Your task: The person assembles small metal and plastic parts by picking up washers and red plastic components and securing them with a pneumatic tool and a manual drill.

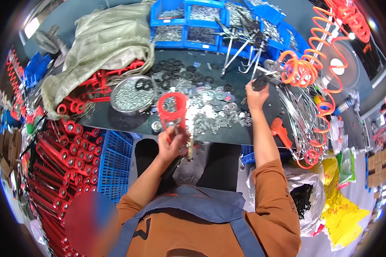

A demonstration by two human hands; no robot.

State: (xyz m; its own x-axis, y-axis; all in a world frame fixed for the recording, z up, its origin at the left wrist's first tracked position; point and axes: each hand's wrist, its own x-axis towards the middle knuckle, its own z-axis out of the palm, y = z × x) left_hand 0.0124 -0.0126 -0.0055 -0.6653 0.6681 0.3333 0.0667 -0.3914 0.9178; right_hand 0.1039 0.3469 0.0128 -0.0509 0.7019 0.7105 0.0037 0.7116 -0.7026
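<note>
My left hand (171, 143) is closed around a red metal part whose wide round ring (173, 106) points up over the table edge. Its lower end is partly hidden by my fingers. My right hand (258, 96) reaches across the table, its fingers wrapped round a black grip (260, 82); what this grip belongs to cannot be made out fully. Between the hands lie loose metal washers and nuts (216, 109), with black rings (176, 70) behind them. A round clear dish (133, 94) full of small metal pieces stands left of the red part.
Blue bins (205, 36) of hardware line the back. A woven sack (111, 38) with red parts lies at the left, above many red rods (66, 158) and a blue crate (115, 156). Orange coiled hoses (302, 70), a red-orange tool (281, 132) and metal rods (296, 109) crowd the right.
</note>
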